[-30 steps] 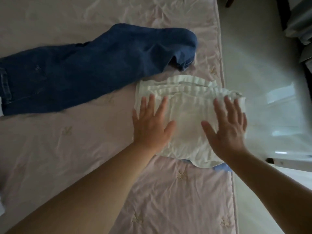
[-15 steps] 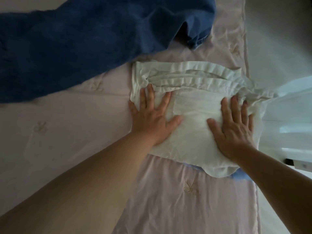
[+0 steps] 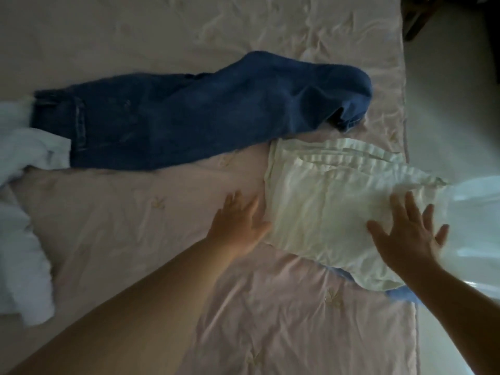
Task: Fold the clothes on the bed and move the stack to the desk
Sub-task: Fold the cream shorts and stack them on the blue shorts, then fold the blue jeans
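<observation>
A folded white garment (image 3: pixel 324 201) with a ruffled edge lies near the right side of the bed, on top of a blue piece (image 3: pixel 397 295) that peeks out beneath it. My left hand (image 3: pixel 238 226) is flat with straight fingers on the pink cover, just left of the white garment. My right hand (image 3: pixel 408 234) hovers with spread fingers over the garment's right end. Dark blue jeans (image 3: pixel 189 115) lie stretched out unfolded across the bed beyond. A crumpled white cloth (image 3: pixel 24 212) lies at the far left.
The pink bed cover (image 3: pixel 135 226) spreads across the view. Its right edge (image 3: pixel 408 131) drops to a pale floor (image 3: pixel 446 104). A bright patch of light (image 3: pixel 481 217) falls beside the bed. Dark furniture (image 3: pixel 414 20) stands at the top right.
Both hands have come off the white garment: the left slid off to the bed cover, the right lifted toward the garment's right end. The view has pulled back, showing the jeans and white cloth.
</observation>
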